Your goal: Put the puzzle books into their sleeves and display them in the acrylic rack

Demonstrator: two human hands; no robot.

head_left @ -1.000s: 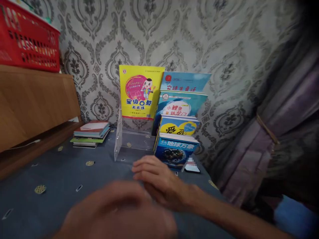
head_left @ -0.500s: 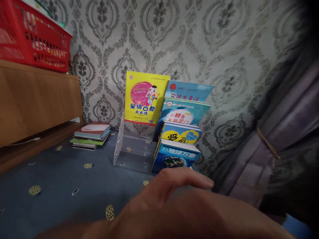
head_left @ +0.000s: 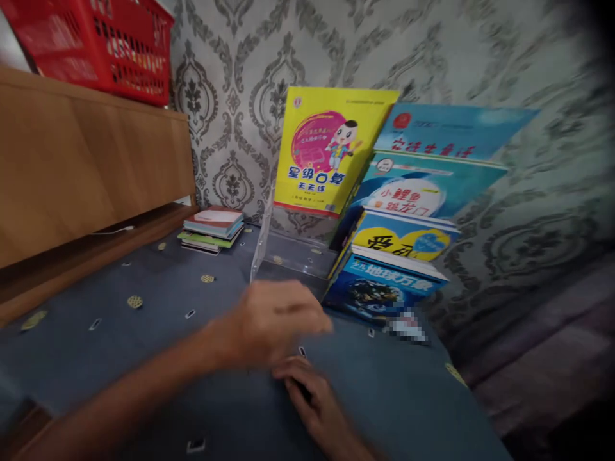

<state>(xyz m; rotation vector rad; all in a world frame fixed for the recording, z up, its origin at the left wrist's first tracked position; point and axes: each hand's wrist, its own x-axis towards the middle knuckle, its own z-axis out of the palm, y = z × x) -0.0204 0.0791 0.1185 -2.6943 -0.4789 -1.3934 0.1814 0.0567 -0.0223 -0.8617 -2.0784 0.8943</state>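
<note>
My left hand (head_left: 278, 323) reaches in from the left over the blue cloth, in front of a clear acrylic book stand (head_left: 293, 246). Motion smears its bent fingers, and I see nothing in them. Just below it, close to its underside, is my right hand (head_left: 319, 400), its fingers loosely bent with a gap between them and nothing visible inside. On the stand's right side, books rise in steps: a blue Earth book (head_left: 375, 288), a yellow-and-blue book (head_left: 398, 237), a teal book (head_left: 427, 186) and a light-blue book (head_left: 456, 125). A yellow workbook (head_left: 331, 147) stands at the back left.
A small stack of books (head_left: 211, 227) lies on the cloth at the left, beside a wooden cabinet (head_left: 91, 160). On the cabinet sits a red plastic basket (head_left: 129, 51). Patterned wallpaper (head_left: 235, 128) is behind, and a grey-purple curtain (head_left: 538, 358) hangs at the right.
The view has moved closer to the book stand and tilted. A large blurred hand at the bottom has given way to both my hands, close together before the stand. The books stay in place.
</note>
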